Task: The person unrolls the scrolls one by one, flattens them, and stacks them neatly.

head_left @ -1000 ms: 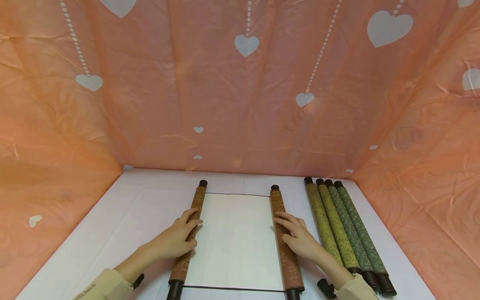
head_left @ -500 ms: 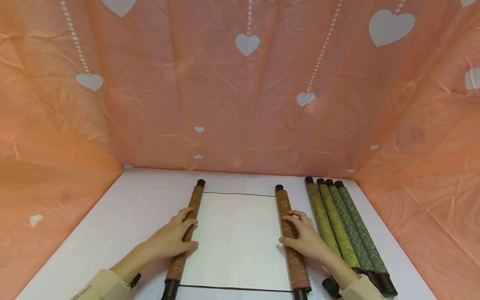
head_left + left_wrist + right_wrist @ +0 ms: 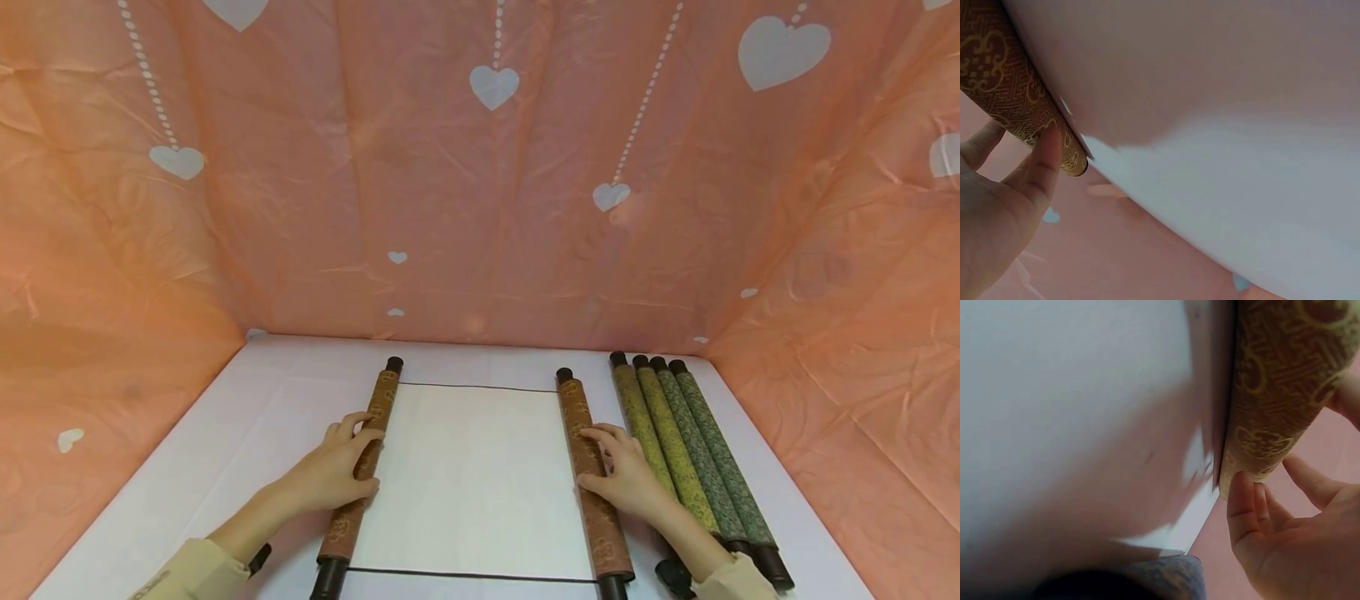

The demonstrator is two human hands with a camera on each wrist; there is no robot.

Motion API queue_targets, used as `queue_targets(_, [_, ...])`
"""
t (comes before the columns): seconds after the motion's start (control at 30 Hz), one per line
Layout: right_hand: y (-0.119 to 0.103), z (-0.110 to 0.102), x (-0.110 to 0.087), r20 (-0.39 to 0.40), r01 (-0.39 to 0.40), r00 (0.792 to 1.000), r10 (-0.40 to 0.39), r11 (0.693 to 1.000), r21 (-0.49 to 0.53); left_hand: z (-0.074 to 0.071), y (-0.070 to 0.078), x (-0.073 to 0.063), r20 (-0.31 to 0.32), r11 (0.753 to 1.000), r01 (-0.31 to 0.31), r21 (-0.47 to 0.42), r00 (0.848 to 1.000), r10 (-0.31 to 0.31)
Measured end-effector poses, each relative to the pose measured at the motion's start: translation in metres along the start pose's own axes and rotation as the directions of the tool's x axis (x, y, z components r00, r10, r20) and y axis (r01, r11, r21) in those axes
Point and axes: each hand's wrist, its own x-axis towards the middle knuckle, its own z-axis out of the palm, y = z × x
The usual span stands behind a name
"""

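One white sheet (image 3: 465, 483) lies flat. Along its left edge: left brown roller (image 3: 345, 525), gripped by left hand (image 3: 326, 471), thumb and fingers bent over. Along its right edge: right brown roller (image 3: 600, 525), gripped likewise by right hand (image 3: 628, 475). Right of sheet: two yellow-green scrolls (image 3: 675, 442), two darker green scrolls (image 3: 722, 458).

rollers (image 3: 587, 458): brown, gold motifs | sheet (image 3: 474, 479): white, black-edged | backdrop (image 3: 480, 208): orange

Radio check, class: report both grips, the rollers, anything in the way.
Left grip on left roller; right grip on right roller. White sheet spread between. Possible hindrance: four patterned rolls lying to the right.
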Motion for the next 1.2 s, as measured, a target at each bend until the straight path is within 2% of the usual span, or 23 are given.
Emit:
queue_targets(0.27, [0.003, -0.006, -0.003, 0.021, -0.033, 0.999, 0.034, 0.999, -0.031, -0.003, -0.003, -0.003, -0.018, 1.000, -0.018, 0.013, 1.000, 0.018])
queue_targets(0.53, [0.009, -0.007, -0.004, 0.040, 0.017, 0.999, -0.015, 0.999, -0.037, -0.004, -0.005, -0.007, -0.021, 0.999, -0.006, 0.033, 1.000, 0.006])
queue_targets(0.7, [0.010, -0.010, -0.004, 0.064, -0.030, 0.997, 0.033, 0.998, -0.050, -0.007, -0.007, -0.011, -0.025, 1.000, 0.014, 0.025, 1.000, -0.013])
queue_targets(0.83, [0.009, -0.012, -0.005, 0.042, -0.052, 0.998, 0.054, 0.996, -0.069, -0.008, -0.012, -0.012, -0.050, 0.999, 0.020, 0.034, 0.999, -0.018])
queue_targets(1.0, [0.010, -0.014, -0.007, 0.028, -0.018, 0.999, 0.022, 0.993, -0.120, -0.007, -0.017, -0.015, -0.071, 0.999, 0.021, 0.039, 0.997, -0.019])
queue_targets(1.2, [0.009, -0.017, -0.008, 0.028, -0.027, 0.999, 0.030, 0.994, -0.110, -0.007, -0.024, -0.017, -0.078, 0.999, 0.043, 0.022, 0.996, -0.041])
